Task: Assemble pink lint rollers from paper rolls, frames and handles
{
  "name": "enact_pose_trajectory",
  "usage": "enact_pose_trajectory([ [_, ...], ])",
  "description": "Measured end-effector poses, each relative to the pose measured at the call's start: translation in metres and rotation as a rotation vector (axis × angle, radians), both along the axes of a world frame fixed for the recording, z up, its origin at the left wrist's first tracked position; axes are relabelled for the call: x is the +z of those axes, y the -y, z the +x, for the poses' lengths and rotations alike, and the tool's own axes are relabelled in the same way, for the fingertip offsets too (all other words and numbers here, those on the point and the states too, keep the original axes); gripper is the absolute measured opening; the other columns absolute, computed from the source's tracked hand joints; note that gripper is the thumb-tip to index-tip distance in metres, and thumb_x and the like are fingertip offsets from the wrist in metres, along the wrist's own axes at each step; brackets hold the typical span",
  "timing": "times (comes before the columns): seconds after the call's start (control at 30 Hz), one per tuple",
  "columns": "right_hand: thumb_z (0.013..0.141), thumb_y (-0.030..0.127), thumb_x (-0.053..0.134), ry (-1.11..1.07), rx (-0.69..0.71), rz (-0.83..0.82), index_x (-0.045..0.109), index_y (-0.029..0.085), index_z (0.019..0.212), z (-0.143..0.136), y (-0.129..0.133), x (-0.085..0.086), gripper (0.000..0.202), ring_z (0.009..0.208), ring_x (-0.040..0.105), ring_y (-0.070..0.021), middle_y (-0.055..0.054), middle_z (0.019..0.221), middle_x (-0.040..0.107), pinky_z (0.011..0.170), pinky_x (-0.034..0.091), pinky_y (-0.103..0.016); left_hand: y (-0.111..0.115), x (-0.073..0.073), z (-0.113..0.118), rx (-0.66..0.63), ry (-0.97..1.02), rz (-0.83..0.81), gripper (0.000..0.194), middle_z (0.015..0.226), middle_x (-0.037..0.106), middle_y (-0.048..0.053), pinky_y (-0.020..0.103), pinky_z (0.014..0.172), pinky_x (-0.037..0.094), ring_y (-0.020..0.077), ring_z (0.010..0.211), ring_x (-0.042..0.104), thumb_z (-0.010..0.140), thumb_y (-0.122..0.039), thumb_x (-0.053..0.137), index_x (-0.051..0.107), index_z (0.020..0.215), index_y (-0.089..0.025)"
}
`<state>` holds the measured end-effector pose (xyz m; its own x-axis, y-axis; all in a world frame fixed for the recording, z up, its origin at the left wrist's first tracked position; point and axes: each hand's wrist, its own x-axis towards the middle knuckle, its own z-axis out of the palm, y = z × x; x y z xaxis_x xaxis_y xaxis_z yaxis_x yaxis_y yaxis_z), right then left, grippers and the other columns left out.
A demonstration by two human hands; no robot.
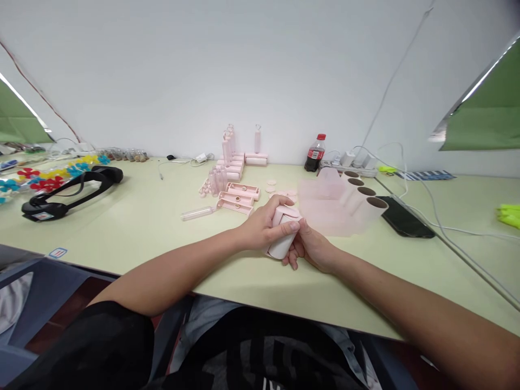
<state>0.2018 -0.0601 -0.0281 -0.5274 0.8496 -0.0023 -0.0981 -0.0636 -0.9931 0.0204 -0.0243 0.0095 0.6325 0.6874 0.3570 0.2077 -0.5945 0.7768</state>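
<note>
Both hands meet over a pink and white lint roller (283,245) near the front of the table. My left hand (264,225) wraps around its left side, thumb across the white roll and fingers over the pink casing. On the right side, my right hand (309,246) grips it with the thumb at the upper edge and fingers curled underneath. Just behind lie pink half-shells (244,190), open side up, and small pink discs (271,186). A clear tube (197,214) rests to their left. White rolls with cardboard cores (371,205) stand to the right beside pale pink sheets (320,208).
Pink lint rollers with handles (226,150) stand by the wall. A cola bottle (315,154), a black phone (408,218) and white cables (433,208) are on the right. A black headset (73,195) and coloured flower shapes (46,183) lie left.
</note>
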Motion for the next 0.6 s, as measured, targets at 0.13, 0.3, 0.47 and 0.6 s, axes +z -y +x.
enact_pose_trajectory([
  [0.13,0.075,0.09,0.038,0.016,-0.015,-0.003,0.06,0.014,0.101,0.0,0.0,-0.001,0.084,0.053,0.067,-0.0172,-0.009,0.071,0.069,0.039,0.052,-0.023,0.0,-0.003,0.0,-0.004,0.004,-0.027,0.066,0.096,0.064,0.005,0.035,0.074,0.051,0.0219,0.085,0.064,0.087,-0.064,0.056,0.038,0.135,-0.022],
  [0.3,0.077,0.088,0.042,0.11,-0.076,0.046,0.058,0.015,0.093,0.0,0.002,0.003,0.077,0.043,0.059,-0.0137,-0.004,0.06,0.063,0.032,0.042,-0.019,-0.002,-0.003,0.0,0.015,0.028,0.0,0.069,0.104,0.064,0.006,0.035,0.077,0.051,0.0232,0.091,0.064,0.086,-0.064,0.057,0.037,0.137,-0.021],
  [0.47,0.08,0.072,0.06,0.21,-0.246,0.097,0.054,0.019,0.097,-0.001,0.004,0.014,0.056,0.036,0.044,-0.0079,0.004,0.056,0.056,0.031,0.032,-0.018,-0.008,-0.001,-0.001,0.132,-0.022,0.063,0.055,0.113,0.065,0.008,0.034,0.083,0.048,0.0228,0.098,0.062,0.093,-0.061,0.046,0.048,0.128,-0.02],
  [0.6,0.078,0.056,0.072,0.298,-0.362,0.144,0.055,0.02,0.106,0.002,0.001,0.018,0.048,0.042,0.045,-0.0084,0.005,0.063,0.057,0.038,0.034,-0.021,-0.015,0.002,-0.003,0.26,-0.125,0.111,0.049,0.095,0.068,0.004,0.03,0.07,0.044,0.019,0.081,0.061,0.094,-0.062,0.041,0.058,0.112,-0.019],
])
